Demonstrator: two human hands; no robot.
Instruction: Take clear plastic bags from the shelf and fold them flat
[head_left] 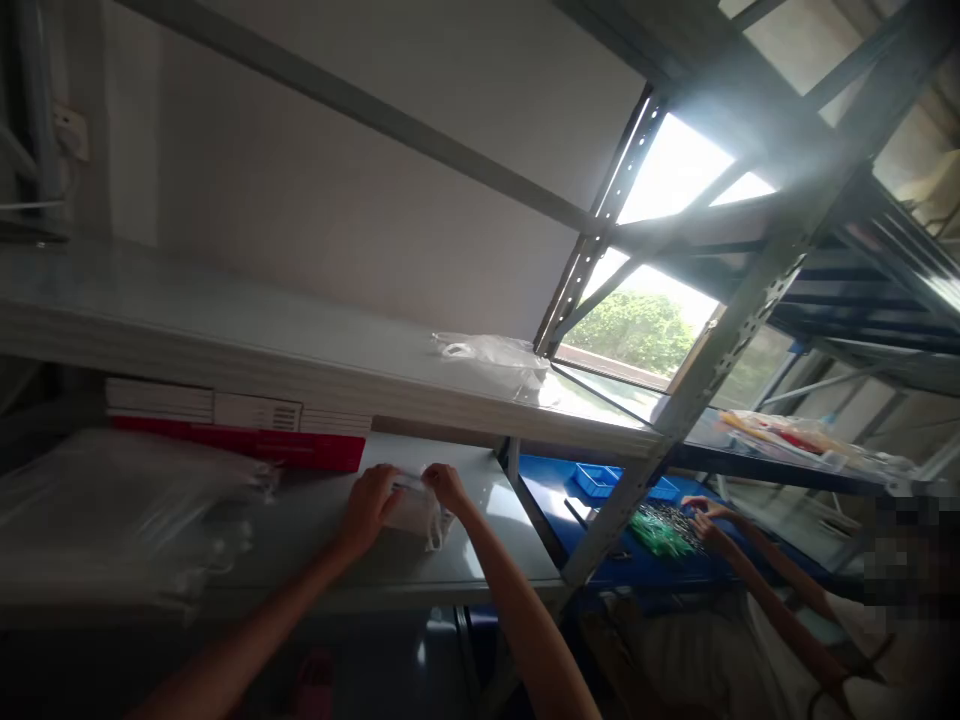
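Observation:
Between my hands is a small clear plastic bag [409, 517] with a white cord or gathered edge hanging at its right side. My left hand [371, 500] pinches its upper left edge, fingers closed. At the upper right edge, my right hand [445, 486] grips it with bent fingers. The bag is held just over the grey lower shelf [330, 565]; whether it touches the surface I cannot tell. To the left lies a blurred pile of clear plastic bags [127, 510] with white ends.
Behind the pile stands a red and white box [300, 450]. Another plastic bag [495, 355] lies on the upper shelf [262, 330]. A metal post [720, 370] rises at right. Beyond it, a co-worker's hands [705, 515] handle small dark pieces near green plastic [660, 535] and blue trays [598, 480].

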